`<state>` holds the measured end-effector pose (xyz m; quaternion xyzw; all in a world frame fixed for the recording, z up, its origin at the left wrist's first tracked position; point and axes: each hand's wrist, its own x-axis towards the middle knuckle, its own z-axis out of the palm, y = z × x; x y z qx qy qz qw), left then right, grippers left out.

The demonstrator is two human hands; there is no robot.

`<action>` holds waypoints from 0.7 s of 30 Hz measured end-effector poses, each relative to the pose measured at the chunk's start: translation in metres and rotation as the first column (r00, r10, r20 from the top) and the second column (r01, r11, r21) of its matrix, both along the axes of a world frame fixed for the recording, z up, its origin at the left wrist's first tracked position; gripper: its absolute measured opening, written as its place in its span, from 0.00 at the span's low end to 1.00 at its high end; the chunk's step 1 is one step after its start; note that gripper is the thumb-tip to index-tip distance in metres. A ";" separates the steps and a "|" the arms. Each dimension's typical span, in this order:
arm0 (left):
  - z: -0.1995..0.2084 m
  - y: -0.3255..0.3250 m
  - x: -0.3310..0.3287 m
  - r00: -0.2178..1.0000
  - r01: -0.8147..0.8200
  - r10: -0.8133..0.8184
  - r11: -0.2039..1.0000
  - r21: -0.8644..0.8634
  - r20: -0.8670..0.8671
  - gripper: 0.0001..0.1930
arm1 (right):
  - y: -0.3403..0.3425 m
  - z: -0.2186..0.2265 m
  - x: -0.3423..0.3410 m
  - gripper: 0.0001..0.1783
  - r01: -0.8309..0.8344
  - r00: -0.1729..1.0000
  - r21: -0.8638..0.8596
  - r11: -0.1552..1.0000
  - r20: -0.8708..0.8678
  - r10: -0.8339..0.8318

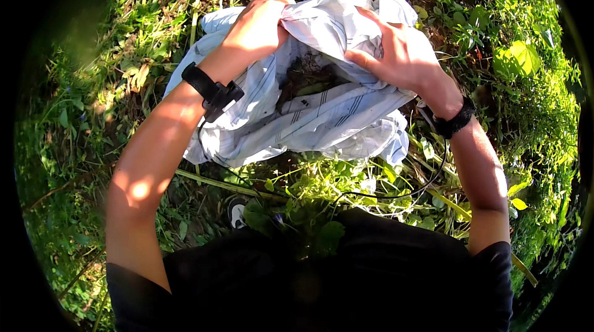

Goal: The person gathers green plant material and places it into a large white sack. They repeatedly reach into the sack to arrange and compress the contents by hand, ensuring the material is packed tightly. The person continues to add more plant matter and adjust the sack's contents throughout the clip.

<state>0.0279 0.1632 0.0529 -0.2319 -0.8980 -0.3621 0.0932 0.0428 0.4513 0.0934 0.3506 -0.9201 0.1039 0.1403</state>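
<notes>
A white striped cloth (303,118) lies bunched on the ground in front of me, its folds forming a ring around a dark hollow. Inside the hollow is dark, crumbly-looking matter (309,75); I cannot make out exactly what it is. At the cloth's far left edge my left hand (263,19) is closed on a fold, its fingertips mostly hidden. My right hand (402,53) rests on the right side of the cloth, thumb and forefinger spread apart and stretched toward the hollow. Its other fingers are partly out of sight.
Grass and leafy weeds (526,109) surround the cloth, with dry stalks on the left. A long green stem (223,185) crosses the ground near me. A thin black cable (396,196) hangs from the right wristband (456,118). My shoe (236,213) shows below.
</notes>
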 end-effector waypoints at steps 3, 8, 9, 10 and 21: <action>0.001 0.009 0.002 0.962 -0.082 0.061 0.994 0.067 0.267 0.16 | -0.009 -0.020 -0.001 0.35 0.014 0.993 0.306 0.952 0.111 -0.051; 0.011 0.015 0.017 0.964 -0.055 0.059 0.998 -0.023 0.259 0.20 | -0.009 -0.031 -0.032 0.12 0.116 0.980 0.025 0.993 0.157 -0.118; 0.012 0.014 0.017 0.962 -0.085 0.099 0.994 -0.062 0.254 0.21 | -0.006 -0.028 -0.035 0.17 0.215 0.961 0.082 0.973 0.159 -0.226; 0.013 0.012 0.017 0.970 -0.032 0.042 0.998 -0.045 0.241 0.23 | -0.005 -0.025 -0.039 0.21 0.304 0.939 0.102 0.947 0.134 -0.316; 0.006 0.004 0.002 0.989 0.028 -0.014 0.995 -0.091 0.146 0.21 | -0.003 -0.012 -0.027 0.14 0.273 0.958 0.018 0.962 0.086 -0.273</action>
